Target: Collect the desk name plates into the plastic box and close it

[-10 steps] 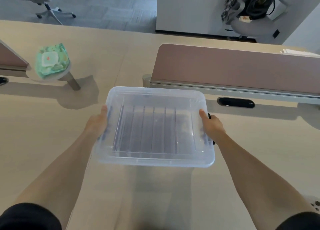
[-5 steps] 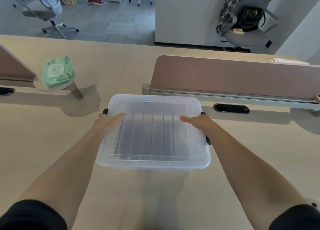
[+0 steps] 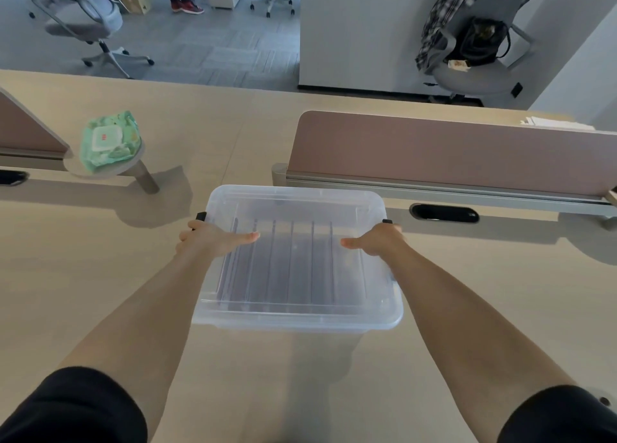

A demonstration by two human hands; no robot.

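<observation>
A clear plastic box (image 3: 297,312) with its clear lid on stands on the pale wooden desk (image 3: 83,275) right in front of me. Through the lid, several dark upright name plates (image 3: 283,265) show in a row inside. My left hand (image 3: 210,239) grips the box's left edge at the black latch (image 3: 201,216), thumb lying flat on the lid. My right hand (image 3: 377,240) mirrors it on the right edge by the other black latch (image 3: 387,221). The fingers of both hands are hidden over the sides.
A brown desk divider (image 3: 450,155) stands just behind the box, with a black cable slot (image 3: 444,213) at its foot. A green wet-wipes pack (image 3: 108,140) rests on a small round stand to the left. Office chairs stand beyond the desk.
Both hands shifted from holding the box's sides to its upper edges, thumbs now lying on the lid. The view tilted up, showing more of the room.
</observation>
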